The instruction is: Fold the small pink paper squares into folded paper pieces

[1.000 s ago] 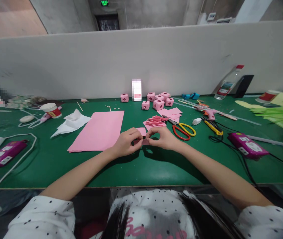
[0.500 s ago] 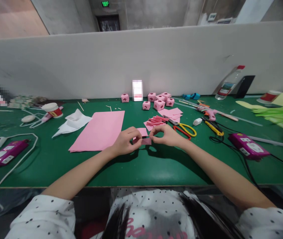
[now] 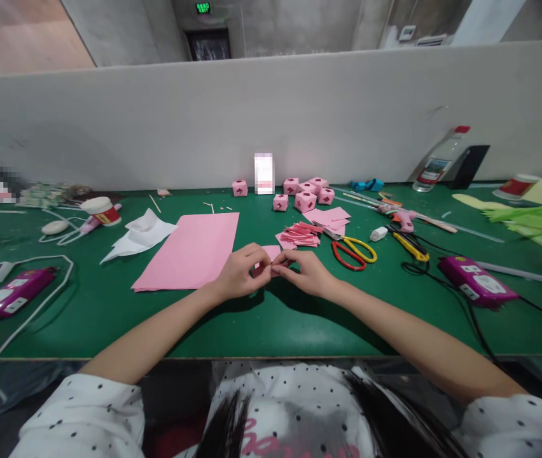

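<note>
Above the green table, my left hand (image 3: 245,270) and my right hand (image 3: 306,272) meet fingertip to fingertip. Both pinch a small folded piece of pink paper (image 3: 275,270), mostly covered by the fingers. Just behind it a flat pink paper square (image 3: 268,252) shows. Beyond my right hand lie a pile of folded pink paper strips (image 3: 301,234) and scissors (image 3: 354,250) with one red and one yellow handle. Left of my left hand is a stack of pink sheets (image 3: 194,248).
Several pink paper cubes (image 3: 305,201) stand near the grey partition (image 3: 180,127). To the right are a glue gun (image 3: 402,217), a purple power strip (image 3: 477,280) and a water bottle (image 3: 437,162). To the left are crumpled white paper (image 3: 142,233), a paper cup (image 3: 101,210) and another power strip (image 3: 13,292).
My right hand has moved left, its fingertips now against those of my left hand. The folded pink paper, visible between the hands before, is now mostly hidden. My left hand has hardly moved.
</note>
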A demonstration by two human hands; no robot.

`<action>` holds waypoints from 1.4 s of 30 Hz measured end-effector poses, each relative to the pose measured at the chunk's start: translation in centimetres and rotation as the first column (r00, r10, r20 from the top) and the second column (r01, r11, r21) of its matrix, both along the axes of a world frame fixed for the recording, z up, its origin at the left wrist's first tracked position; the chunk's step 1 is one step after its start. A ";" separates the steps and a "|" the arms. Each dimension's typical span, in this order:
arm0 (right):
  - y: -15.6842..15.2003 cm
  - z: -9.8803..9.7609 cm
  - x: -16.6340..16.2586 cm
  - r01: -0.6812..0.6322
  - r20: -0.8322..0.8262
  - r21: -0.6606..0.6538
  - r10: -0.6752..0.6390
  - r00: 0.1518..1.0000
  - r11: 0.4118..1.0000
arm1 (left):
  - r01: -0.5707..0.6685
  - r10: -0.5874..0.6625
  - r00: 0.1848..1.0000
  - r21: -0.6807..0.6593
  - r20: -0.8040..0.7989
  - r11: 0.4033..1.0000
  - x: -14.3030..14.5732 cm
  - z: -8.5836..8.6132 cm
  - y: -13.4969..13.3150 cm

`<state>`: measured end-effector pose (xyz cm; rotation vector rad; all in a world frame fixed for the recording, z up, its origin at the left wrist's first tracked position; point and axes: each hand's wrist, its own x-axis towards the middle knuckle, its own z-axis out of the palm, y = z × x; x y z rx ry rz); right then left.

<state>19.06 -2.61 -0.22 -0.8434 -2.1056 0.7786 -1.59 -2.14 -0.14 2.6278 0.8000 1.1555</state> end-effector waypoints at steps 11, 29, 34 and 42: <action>1.0 1.2 1.6 0.081 -0.003 0.049 -0.081 0.997 0.996 | -0.054 0.054 0.999 0.004 0.005 0.999 -1.1 0.7 1.4; 1.3 0.8 1.4 0.111 -0.044 -0.045 -0.113 0.993 0.993 | -0.089 0.100 0.993 -0.168 0.060 0.982 -0.1 0.4 1.2; 3.2 1.3 3.6 0.218 -0.056 -0.036 -0.220 0.974 0.975 | -0.146 0.185 0.972 -0.250 0.142 0.957 -0.5 0.5 1.8; 9.6 0.0 8.0 0.602 -0.233 -0.143 -0.618 0.751 0.785 | -0.165 0.155 0.986 -0.250 -0.060 0.954 -1.9 -0.5 3.2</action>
